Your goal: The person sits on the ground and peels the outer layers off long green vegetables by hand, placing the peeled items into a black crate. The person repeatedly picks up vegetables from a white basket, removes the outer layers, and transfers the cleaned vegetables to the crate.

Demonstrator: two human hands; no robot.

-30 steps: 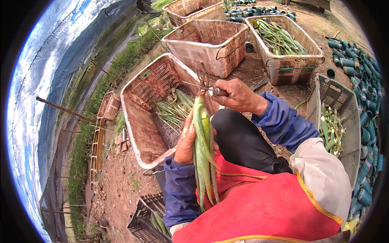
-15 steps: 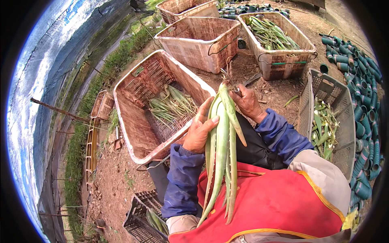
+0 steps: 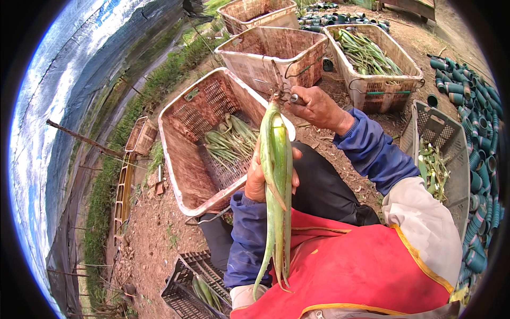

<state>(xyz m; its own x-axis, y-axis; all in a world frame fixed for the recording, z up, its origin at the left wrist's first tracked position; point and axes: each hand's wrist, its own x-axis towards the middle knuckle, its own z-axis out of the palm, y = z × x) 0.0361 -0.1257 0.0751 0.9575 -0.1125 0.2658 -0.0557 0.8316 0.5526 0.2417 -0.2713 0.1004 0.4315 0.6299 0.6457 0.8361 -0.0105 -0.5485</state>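
Note:
An aloe plant (image 3: 278,165) hangs in front of me, roots up and long green leaves pointing down over the red apron. My left hand (image 3: 255,179) is wrapped around it from behind, its fingertips showing on the right side. Beside the root end, my right hand (image 3: 322,110) is closed on a knife, whose dark handle (image 3: 297,99) pokes out to the left. A pale curved shape (image 3: 288,127) borders the upper leaves; whether it is blade or cut leaf I cannot tell. Near my left hand stands a stained crate (image 3: 183,119) holding cut aloe leaves (image 3: 228,141).
More crates stand ahead, one (image 3: 385,85) full of aloe leaves. At my right, a grey crate (image 3: 451,138) holds green scraps. Green plastic pots (image 3: 481,165) pile up beyond it. A black crate (image 3: 183,284) with leaves lies at lower left.
The aloe has turned and shifted slightly left, and my left hand has slid behind it. My right hand has moved up and left beside the roots; the knife blade no longer shows plainly.

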